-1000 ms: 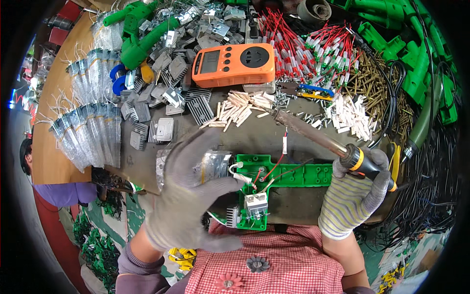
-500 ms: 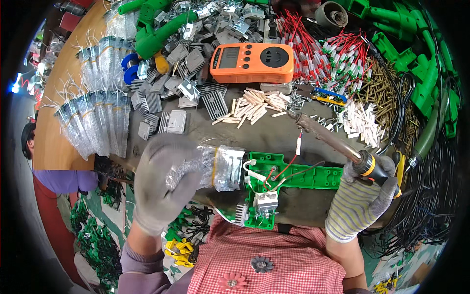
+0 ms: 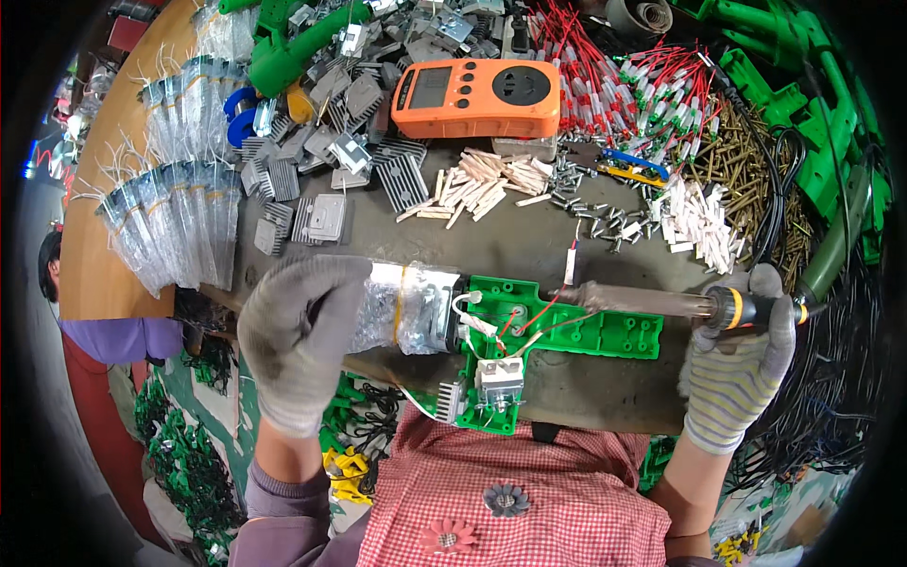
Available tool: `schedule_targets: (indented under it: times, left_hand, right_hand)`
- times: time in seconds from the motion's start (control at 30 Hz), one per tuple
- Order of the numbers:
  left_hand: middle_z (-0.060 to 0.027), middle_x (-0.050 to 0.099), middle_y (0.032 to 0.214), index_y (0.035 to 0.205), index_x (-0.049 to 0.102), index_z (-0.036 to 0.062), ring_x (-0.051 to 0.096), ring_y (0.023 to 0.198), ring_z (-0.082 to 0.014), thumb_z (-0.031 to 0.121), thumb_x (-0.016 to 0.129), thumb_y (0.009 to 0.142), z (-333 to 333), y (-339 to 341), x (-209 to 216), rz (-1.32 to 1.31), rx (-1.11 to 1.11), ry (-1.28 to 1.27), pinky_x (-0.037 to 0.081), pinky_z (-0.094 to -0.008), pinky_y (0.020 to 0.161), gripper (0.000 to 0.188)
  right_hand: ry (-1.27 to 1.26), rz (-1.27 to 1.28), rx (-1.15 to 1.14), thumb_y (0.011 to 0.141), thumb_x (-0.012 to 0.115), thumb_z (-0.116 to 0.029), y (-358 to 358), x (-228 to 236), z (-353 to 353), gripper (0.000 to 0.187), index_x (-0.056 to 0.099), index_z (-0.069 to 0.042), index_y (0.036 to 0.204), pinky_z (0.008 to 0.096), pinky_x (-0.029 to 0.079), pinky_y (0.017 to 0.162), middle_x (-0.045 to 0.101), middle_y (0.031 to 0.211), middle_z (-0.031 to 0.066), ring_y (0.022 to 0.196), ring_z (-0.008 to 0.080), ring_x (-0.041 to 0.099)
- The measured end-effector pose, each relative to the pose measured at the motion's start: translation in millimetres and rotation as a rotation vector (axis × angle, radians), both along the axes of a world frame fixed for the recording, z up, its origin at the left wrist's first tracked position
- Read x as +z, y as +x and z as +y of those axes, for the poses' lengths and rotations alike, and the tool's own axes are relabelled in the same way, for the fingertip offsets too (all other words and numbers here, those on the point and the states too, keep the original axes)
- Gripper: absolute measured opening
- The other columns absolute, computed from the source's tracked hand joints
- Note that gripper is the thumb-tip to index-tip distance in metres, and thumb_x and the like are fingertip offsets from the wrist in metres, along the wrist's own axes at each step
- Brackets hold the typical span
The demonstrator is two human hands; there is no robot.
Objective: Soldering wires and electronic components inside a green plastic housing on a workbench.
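A green plastic housing half (image 3: pixel 614 335) lies before me, with red, white and brown wires and a pale switch-like block (image 3: pixel 499 386) in it. A clear plastic-wrapped piece with a yellow band (image 3: pixel 385 312) joins its left end. My gloved right hand (image 3: pixel 742 364) grips the black handle of a soldering iron (image 3: pixel 652 300). The iron lies nearly level, its tip over the housing close to the red wire. My gloved left hand (image 3: pixel 304 331) is closed against the wrapped piece's left end; its fingertips are hidden, so what they pinch cannot be made out.
Behind the housing lie an orange meter (image 3: pixel 477 98), white sleeves (image 3: pixel 477 184), screws (image 3: pixel 605 222) and grey heat sinks (image 3: pixel 402 180). Wrapped pieces (image 3: pixel 170 227) fan out at left. Red-wired parts (image 3: pixel 605 104), brass pins (image 3: pixel 756 180) and black cables (image 3: pixel 822 378) crowd the right.
The soldering iron has swung from a slant to nearly level, its tip coming down over the housing. My right hand shifted right. My left hand, blurred before, has its fingers closed.
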State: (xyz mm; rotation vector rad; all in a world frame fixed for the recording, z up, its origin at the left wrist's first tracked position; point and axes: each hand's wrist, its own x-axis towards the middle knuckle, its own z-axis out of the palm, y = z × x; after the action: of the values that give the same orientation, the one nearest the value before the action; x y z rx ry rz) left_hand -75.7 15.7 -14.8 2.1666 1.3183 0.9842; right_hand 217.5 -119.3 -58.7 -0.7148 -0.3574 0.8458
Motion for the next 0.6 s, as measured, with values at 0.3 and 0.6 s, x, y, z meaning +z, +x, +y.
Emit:
schedule_targets:
  times: [0.3, 0.6]
  left_hand:
    - [-0.0025, 0.049, 0.072, 0.092, 0.073, 0.0103, 0.047, 0.062, -0.0189, 0.007, 0.081, 0.067, -35, 4, 4, 0.049, -0.194, 0.161, 0.036, -0.0318, 0.055, 0.027]
    - [-0.0019, 0.050, 0.072, 0.092, 0.071, 0.0092, 0.046, 0.062, -0.0184, 0.008, 0.079, 0.070, -32, 10, 3, 0.120, -0.261, 0.208, 0.036, -0.0325, 0.058, 0.023]
  right_hand:
    - [-0.249, 0.048, -0.152, 0.088, 0.065, -0.030, -18, 22, 32, 0.032, 0.048, -0.005, 0.095, 0.0292, 0.049, 0.047, 0.058, 0.073, 0.0097, 0.056, 0.0202, 0.058]
    - [-0.281, -0.158, 0.093, 0.083, 0.069, -0.032, -16, 16, 32, 0.036, 0.049, -0.005, 0.093, 0.0268, 0.046, 0.042, 0.059, 0.069, 0.0126, 0.050, 0.0193, 0.056]
